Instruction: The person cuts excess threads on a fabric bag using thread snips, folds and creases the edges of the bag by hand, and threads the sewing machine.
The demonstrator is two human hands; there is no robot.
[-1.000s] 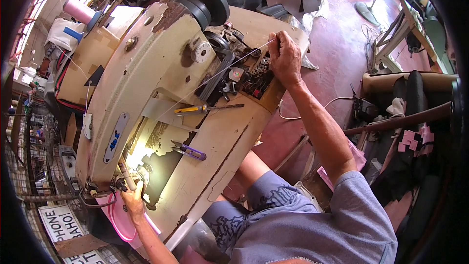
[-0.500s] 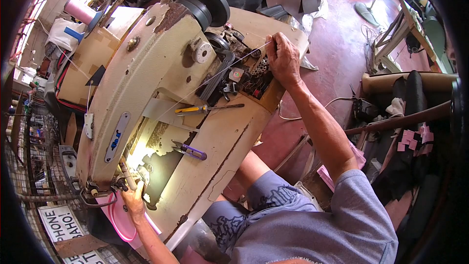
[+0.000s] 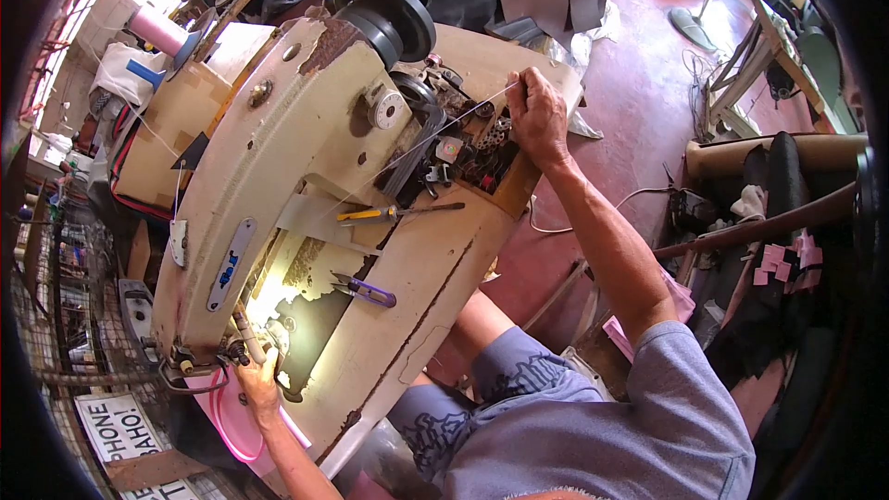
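A cream sewing machine [image 3: 269, 148] with chipped paint stands on its worn table [image 3: 435, 268]. My right hand [image 3: 540, 116] is closed on a white thread [image 3: 444, 128], pulled taut down and left toward the machine. At the lit needle area, my left hand [image 3: 257, 380] is at the presser foot, its fingers together; what they hold is too small to name. Between the hands lie a yellow-handled screwdriver [image 3: 370, 215] and purple thread snips [image 3: 366, 291]. A wooden tray [image 3: 509, 190] of bobbins and small parts is beside my right wrist.
Pink and orange thread spools [image 3: 159, 30] stand behind the machine. A black handwheel [image 3: 394, 18] is at its top end. Pink material [image 3: 227, 417] hangs by my left hand. Dark rolls [image 3: 787, 185] and a wooden frame [image 3: 787, 65] are at the right.
The machine, table and tools appear shifted slightly right and down in view. My right hand has dipped a little, still pinching the thread; my left hand stays by the needle area.
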